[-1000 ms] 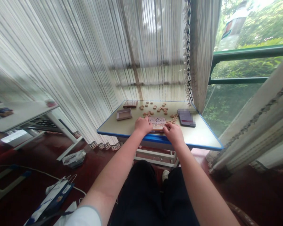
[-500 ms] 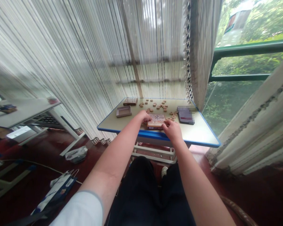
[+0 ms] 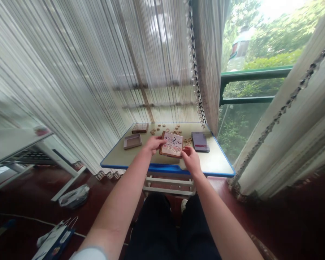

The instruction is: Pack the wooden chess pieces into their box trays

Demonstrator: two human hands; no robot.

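Between my two hands is a Chinese chess box (image 3: 172, 145), its printed lid tilted up toward me and raised off the tabletop. My left hand (image 3: 154, 144) is closed on its left edge, with the thumb over the top face. My right hand (image 3: 191, 159) pinches the lower right corner. Behind the box, several round wooden chess pieces (image 3: 177, 127) lie scattered on the table; the box hides some of them.
On the table (image 3: 116, 157) an open shallow tray (image 3: 133, 141) lies at the left, with another box (image 3: 140, 128) behind it. A dark flat object (image 3: 200, 141), partly blurred out, lies at the right. Curtains (image 3: 162, 65) hang behind the table.
Both hands have lifted the Chinese chess box from the table and tilted its top toward me. The camera view has shifted, so the table appears lower and farther left.
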